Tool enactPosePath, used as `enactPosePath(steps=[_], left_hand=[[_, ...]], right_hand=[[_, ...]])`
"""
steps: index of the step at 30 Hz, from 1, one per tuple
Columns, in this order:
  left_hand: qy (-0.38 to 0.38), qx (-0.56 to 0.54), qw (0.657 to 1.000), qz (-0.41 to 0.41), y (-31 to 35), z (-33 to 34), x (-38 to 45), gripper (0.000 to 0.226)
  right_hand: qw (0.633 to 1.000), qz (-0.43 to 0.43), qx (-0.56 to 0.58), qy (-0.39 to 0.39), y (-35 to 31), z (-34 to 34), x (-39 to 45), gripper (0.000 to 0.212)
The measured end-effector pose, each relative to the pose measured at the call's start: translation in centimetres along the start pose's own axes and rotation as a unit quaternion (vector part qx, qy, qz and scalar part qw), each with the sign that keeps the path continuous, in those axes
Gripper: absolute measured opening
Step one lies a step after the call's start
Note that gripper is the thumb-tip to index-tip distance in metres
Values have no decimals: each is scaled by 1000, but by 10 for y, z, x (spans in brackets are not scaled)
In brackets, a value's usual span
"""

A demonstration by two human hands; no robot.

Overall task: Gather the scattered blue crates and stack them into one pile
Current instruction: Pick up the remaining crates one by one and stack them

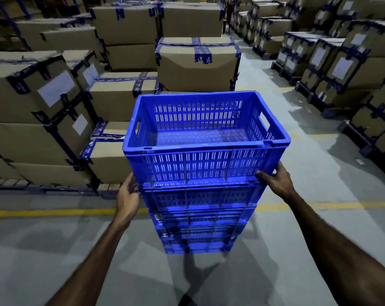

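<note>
So the top crate (206, 138) sat on the pile of blue crates (200, 217), which stood on the grey floor (54, 250) right by the yellow line (43, 212). I counted maybe four or five in the pile; the lower ones blurred together. My hands were at the top crate's bottom corners: the left hand (128, 193) had loosely curled fingers against the left edge, the right hand (275, 181) gripped the near right corner, thumb on the front. Low on both sides made sense to me, probably for squaring it up so it seated properly. Taped cardboard boxes (196, 67) were stacked behind and on both sides, so the open aisle was the sensible spot.
</note>
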State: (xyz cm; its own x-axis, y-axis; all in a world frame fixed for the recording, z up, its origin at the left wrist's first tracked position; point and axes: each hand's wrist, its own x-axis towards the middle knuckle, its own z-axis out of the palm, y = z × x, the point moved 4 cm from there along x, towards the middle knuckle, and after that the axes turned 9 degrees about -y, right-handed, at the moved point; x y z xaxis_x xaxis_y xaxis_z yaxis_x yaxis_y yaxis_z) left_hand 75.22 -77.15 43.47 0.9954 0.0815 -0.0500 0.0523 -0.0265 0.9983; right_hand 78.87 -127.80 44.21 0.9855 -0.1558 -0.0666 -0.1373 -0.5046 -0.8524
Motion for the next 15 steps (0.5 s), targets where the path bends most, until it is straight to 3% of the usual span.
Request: enactPosePath(steps=[11,15], left_hand=[[-19,40,999,31,23,9,-22,100],[-32,61,997,19,24,7,-24,90]], right_hand=[[1000,14,4,8,-8,0,-7,70],[1000,15,6,9,-11,0,-9,70]])
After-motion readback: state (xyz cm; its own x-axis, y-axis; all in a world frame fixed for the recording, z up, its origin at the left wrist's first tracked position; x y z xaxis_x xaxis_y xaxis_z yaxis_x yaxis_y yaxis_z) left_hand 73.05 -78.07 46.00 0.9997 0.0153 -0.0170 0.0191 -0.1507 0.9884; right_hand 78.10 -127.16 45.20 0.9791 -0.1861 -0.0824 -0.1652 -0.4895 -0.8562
